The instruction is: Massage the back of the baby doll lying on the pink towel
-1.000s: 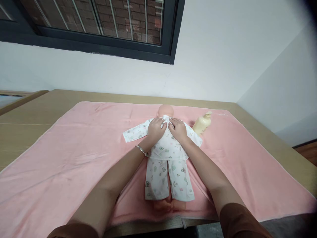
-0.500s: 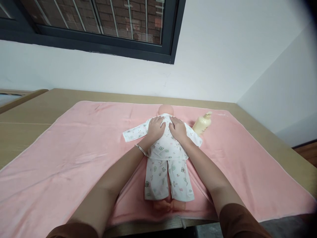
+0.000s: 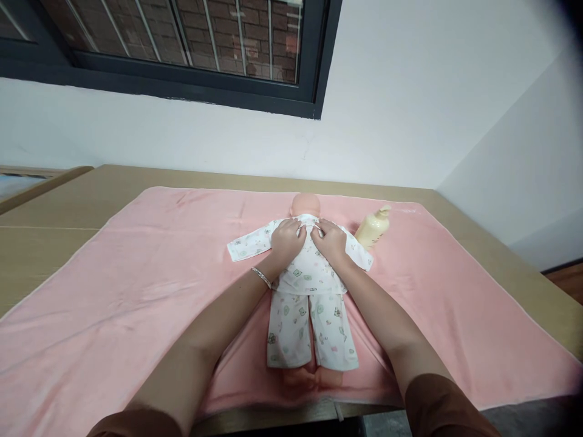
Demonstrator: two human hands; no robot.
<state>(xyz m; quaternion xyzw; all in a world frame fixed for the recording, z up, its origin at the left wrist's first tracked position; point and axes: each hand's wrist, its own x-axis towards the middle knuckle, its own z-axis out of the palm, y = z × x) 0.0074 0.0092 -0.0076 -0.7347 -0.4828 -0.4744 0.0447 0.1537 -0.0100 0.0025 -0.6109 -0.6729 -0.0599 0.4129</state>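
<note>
A baby doll (image 3: 305, 204) lies stretched out with its bald head away from me and no face showing. It wears a white patterned shirt (image 3: 312, 276) and matching trousers (image 3: 289, 334), with bare feet (image 3: 298, 377) near the table's front edge. On the left half of the upper back, my left hand (image 3: 288, 241) has its fingers curled into the shirt. My right hand (image 3: 330, 241) does the same on the right half, pinching cloth below the neck. A small fold of fabric rises between the two hands.
Beside the doll's right-hand sleeve lies a tilted cream pump bottle (image 3: 372, 228). Under everything spreads a pink blanket (image 3: 159, 273) on a wooden table (image 3: 54, 243). Behind stands a white wall (image 3: 382, 121) with a dark-framed window (image 3: 314, 73).
Both hands lay flatter on the doll's upper back with fingers stretched out. Now the fingers are bent and drawn in, gathering the shirt below the neck.
</note>
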